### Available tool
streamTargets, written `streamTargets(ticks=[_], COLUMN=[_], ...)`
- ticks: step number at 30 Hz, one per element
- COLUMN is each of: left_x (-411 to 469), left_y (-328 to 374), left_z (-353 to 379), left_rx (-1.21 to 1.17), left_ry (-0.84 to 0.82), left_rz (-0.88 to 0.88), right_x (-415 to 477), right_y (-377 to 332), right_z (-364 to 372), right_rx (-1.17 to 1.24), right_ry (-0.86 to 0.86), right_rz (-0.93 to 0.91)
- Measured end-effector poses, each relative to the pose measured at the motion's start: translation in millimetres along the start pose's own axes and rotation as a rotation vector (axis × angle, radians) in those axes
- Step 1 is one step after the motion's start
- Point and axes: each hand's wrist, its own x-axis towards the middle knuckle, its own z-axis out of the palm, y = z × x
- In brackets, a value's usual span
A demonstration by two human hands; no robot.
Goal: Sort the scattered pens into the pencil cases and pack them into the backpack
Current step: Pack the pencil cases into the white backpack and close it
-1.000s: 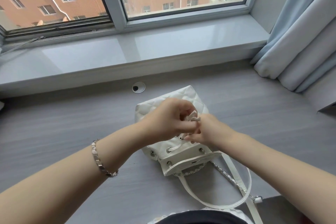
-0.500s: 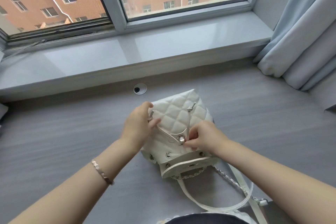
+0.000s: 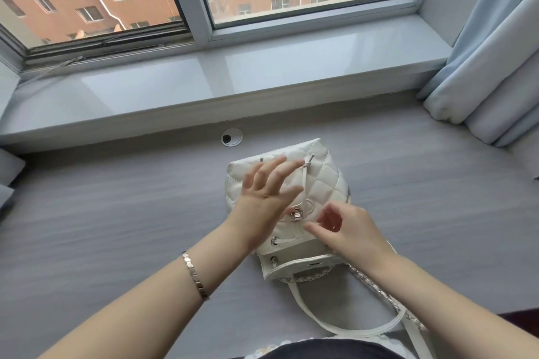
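A small white quilted backpack (image 3: 326, 181) lies on the grey table (image 3: 116, 213), its flap toward me and its metal clasp (image 3: 297, 214) showing. The drawstring (image 3: 305, 183) runs up over the quilted front. My left hand (image 3: 268, 192) hovers over the bag with fingers spread straight and holds nothing. Near the bag's mouth, my right hand (image 3: 347, 230) is loosely open, fingers relaxed, also holding nothing. No pens or pencil cases show.
The bag's white strap (image 3: 335, 326) and chain (image 3: 376, 283) trail toward me. A round cable grommet (image 3: 231, 138) sits behind the bag. A window sill (image 3: 233, 79) runs along the back; a curtain (image 3: 490, 67) hangs at the right.
Both hands have let go of the drawstring. My left hand lifted and spread its fingers over the bag; my right hand opened and drew back slightly. The drawstring now lies on the bag.
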Motion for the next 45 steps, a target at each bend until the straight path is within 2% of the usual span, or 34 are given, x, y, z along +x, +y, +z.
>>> streamTargets(ticks=[1, 3, 5, 6, 8, 13, 15, 19, 21, 24, 28, 30, 33, 38, 40, 45], left_x=[0, -3, -3, -2, 3, 11, 11, 14, 16, 15, 7, 3, 1, 2, 8, 24], left_y=[-3, -7, -6, -6, -7, -4, -3, -5, -8, -11, -12, -8, -1, 7, 5, 0], left_z=[1, 3, -2, -5, -6, -12, -18, -25, -24, -23, -20, -17, -12, -1, 3, 8], left_rx=[-0.005, -0.144, -0.371, -0.464, -0.591, -0.735, -0.845, -0.945, -0.902, -0.874, -0.917, -0.893, -0.803, -0.649, -0.685, -0.742], left_ry=[-0.057, -0.221, -0.341, -0.395, -0.480, -0.611, -0.654, -0.729, -0.748, -0.771, -0.752, -0.708, -0.593, -0.555, -0.557, -0.578], left_rz=[0.009, -0.017, -0.194, -0.309, -0.461, -0.634, -0.695, -0.739, -0.725, -0.683, -0.678, -0.684, -0.702, -0.768, -0.848, -0.971], right_x=[-4, -11, -15, -16, -17, -1, 13, 37, 45, 52, 46, 40, 34, 16, 15, 18], right_y=[0, 4, 13, 16, 22, -2, -14, -20, -21, -22, -10, -2, 8, 23, 23, 16], right_z=[-3, -8, -7, -5, -3, -2, -4, -4, -6, -8, -2, 1, 6, 22, 30, 36], right_rx=[0.049, 0.001, -0.151, -0.183, -0.154, -0.260, -0.308, -0.243, -0.184, 0.073, 0.092, 0.116, 0.071, -0.324, -0.321, -0.339], right_ry=[-0.056, -0.222, -0.335, -0.337, -0.263, 0.045, 0.104, 0.037, -0.089, -0.267, -0.271, -0.231, -0.079, 0.396, 0.475, 0.508], right_rz=[-0.058, -0.177, -0.279, -0.297, -0.293, -0.430, -0.433, -0.272, -0.166, -0.057, -0.010, -0.036, -0.196, -0.547, -0.519, -0.364])
